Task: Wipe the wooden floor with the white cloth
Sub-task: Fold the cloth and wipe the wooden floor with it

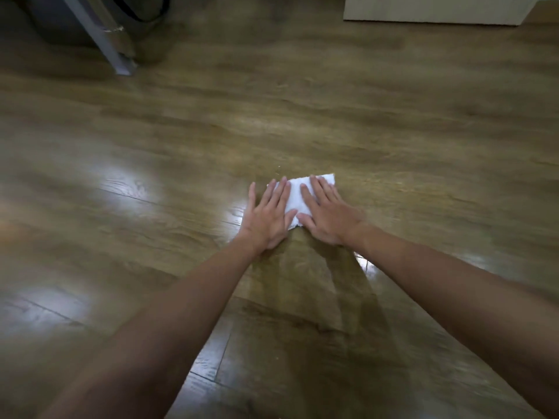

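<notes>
A white cloth point(297, 198) lies flat on the wooden floor point(393, 131) in the middle of the view. My left hand point(267, 217) presses flat on its left part, fingers spread and pointing away from me. My right hand point(325, 214) presses flat on its right part, fingers spread too. Both palms cover most of the cloth; only its middle strip and far right corner show. A darker, damp-looking streak runs on the floor from the cloth back toward me between my forearms.
A grey metal furniture leg point(102, 34) stands at the far left, with a dark object point(60, 19) behind it. A pale box or cabinet base point(438, 10) sits at the far right. Glossy reflections mark the boards on the left.
</notes>
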